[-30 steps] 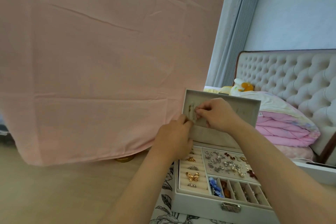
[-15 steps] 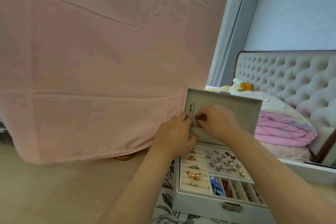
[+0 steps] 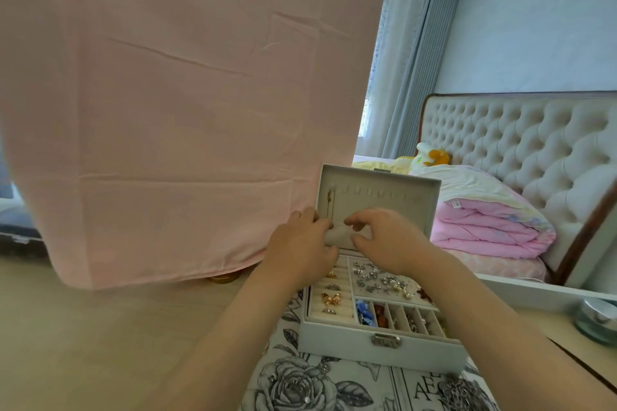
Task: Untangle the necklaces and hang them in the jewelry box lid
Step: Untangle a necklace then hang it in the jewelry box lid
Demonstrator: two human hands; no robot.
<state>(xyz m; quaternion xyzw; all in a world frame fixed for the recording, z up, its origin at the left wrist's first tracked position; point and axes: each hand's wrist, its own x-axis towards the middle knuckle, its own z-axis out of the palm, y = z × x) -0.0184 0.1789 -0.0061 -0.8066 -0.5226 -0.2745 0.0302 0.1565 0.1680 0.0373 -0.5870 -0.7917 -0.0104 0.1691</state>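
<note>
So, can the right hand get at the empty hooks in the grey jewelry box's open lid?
Probably yes: the right hand is at the upright grey lid, just below the row of empty hooks, with nothing between; the thin gold necklace hangs further left.

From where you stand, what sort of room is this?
Most likely a bedroom: a tufted headboard, a folded pink quilt beside it, grey curtains, and an open jewelry box on the table.

necklace [image 3: 330, 205] | too small to tell | jar [image 3: 597, 322] | cut by right edge
</note>
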